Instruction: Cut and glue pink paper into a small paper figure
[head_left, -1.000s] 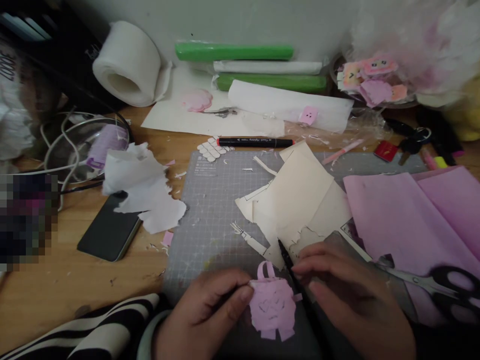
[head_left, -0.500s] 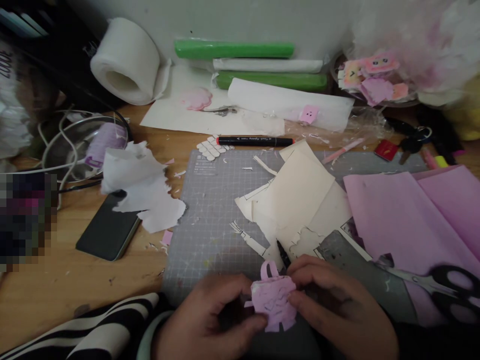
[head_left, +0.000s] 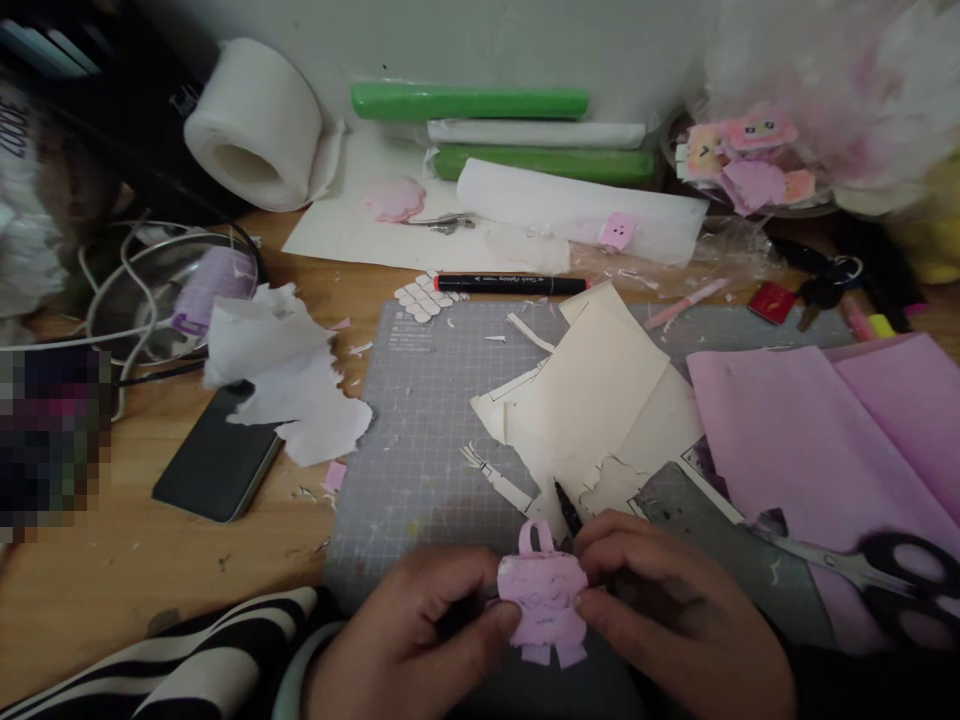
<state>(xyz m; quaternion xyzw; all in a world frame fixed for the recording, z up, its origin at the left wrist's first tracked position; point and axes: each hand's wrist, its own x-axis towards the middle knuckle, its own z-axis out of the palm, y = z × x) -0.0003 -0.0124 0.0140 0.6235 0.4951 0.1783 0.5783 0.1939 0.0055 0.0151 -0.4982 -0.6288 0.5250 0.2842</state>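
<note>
A small pink paper cutout point(head_left: 544, 598) with a loop on top and tabs below is pinched between both hands over the near edge of the grey cutting mat point(head_left: 420, 420). My left hand point(head_left: 409, 640) grips its left side with thumb and fingers. My right hand point(head_left: 682, 610) holds its right edge and also keeps a black pen point(head_left: 566, 508) whose tip sticks up past the fingers. A striped sleeve point(head_left: 187, 660) covers my left forearm.
Cream paper sheets point(head_left: 600, 400) lie on the mat, pink sheets point(head_left: 817, 440) and black-handled scissors point(head_left: 892, 570) at right. A phone point(head_left: 214, 465) and torn white paper point(head_left: 289, 375) sit left. A black marker point(head_left: 510, 285), a white roll point(head_left: 255, 125), and green and white rolls point(head_left: 510, 130) lie behind.
The cutout, first held flat and lower by my left hand, was lifted and taken by both hands. It has since turned slightly between the fingers.
</note>
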